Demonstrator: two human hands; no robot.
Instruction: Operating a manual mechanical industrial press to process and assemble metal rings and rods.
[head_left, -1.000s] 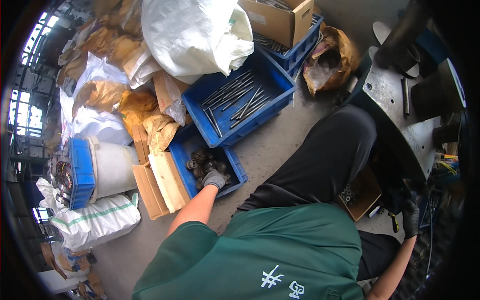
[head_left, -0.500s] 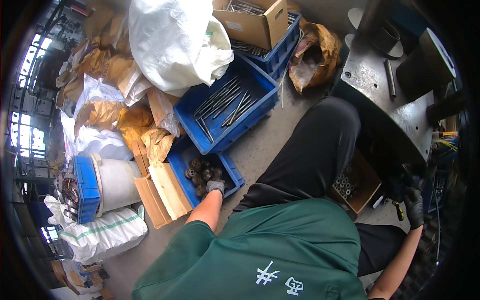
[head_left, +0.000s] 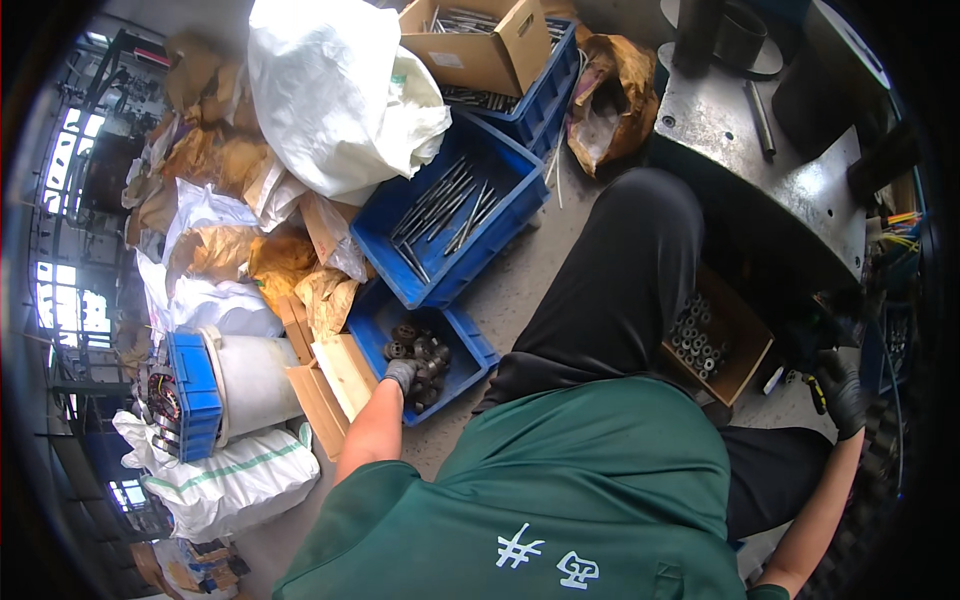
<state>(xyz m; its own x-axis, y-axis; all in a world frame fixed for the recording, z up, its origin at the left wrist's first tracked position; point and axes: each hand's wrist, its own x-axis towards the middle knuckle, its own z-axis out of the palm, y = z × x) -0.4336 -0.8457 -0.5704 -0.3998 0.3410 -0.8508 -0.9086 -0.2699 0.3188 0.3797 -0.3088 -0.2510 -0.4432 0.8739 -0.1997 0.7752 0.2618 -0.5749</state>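
- At seven to eight o'clock from the middle of the view, dark metal parts [head_left: 430, 362] lie heaped inside the lower blue bin [head_left: 474, 349].
- Left hand [head_left: 402, 374], gloved, is at the heap's near-left edge; its fingertips are hidden, so I cannot tell whether it grips a part.
- Right hand [head_left: 843, 395], in a dark glove, sits toward four o'clock, just beside a yellow-and-black tool [head_left: 818, 393]; I cannot tell whether its fingers are closed or hold anything.
- Crowding the lower bin: an open carton [head_left: 318, 405] on its eight o'clock side, and the rod bin [head_left: 511, 172] close against its twelve o'clock side.
- A black-trousered leg [head_left: 620, 270] stands between these bins and the ring box [head_left: 747, 372], near three o'clock.
- Farther out: white sack [head_left: 340, 100] at eleven, brown paper bag [head_left: 613, 105] at one, steel desk [head_left: 695, 120] at two, striped sack [head_left: 235, 478] at eight.
- Counts: two hands, one tool, one loose metal bar [head_left: 762, 118] on the desk, more than ten rods [head_left: 437, 210]; the parts overlap too much for an exact number.
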